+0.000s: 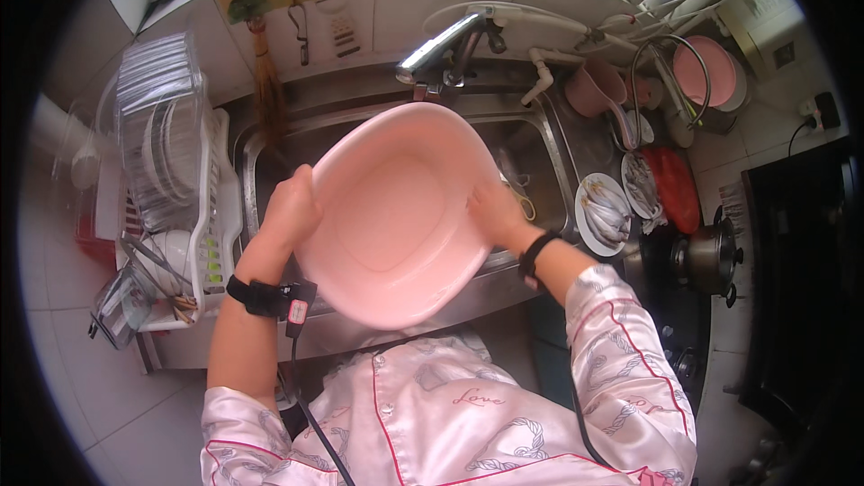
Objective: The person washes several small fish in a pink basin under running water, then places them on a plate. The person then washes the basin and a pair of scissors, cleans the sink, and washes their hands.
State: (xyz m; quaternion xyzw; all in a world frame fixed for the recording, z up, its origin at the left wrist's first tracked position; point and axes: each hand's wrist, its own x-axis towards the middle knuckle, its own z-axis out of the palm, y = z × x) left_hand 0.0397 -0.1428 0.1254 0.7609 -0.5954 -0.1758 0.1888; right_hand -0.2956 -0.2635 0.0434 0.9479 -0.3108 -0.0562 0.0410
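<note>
A pink plastic basin (pixel 391 216) is tilted over the steel sink (pixel 550 169), its inside turned up towards me. My left hand (pixel 295 208) grips its left rim, fingers behind the wall. On the right, my right hand (pixel 496 214) touches the inside of the basin's wall; it is slightly blurred, and whether it grips cannot be told. Behind the basin stands the chrome faucet (pixel 442 47). Yellow-handled scissors (pixel 525 202) show in the sink just beyond my right hand. The basin hides most of the sink.
To the left stands a white dish rack (pixel 214 216) with bowls and plates. Right of the sink are a plate of small fish (pixel 604 214), a second plate of fish (pixel 640 182), a red bag (pixel 675 189), a metal pot (pixel 705 260) and a pink dipper (pixel 595 86). A whisk broom (pixel 264 81) hangs behind.
</note>
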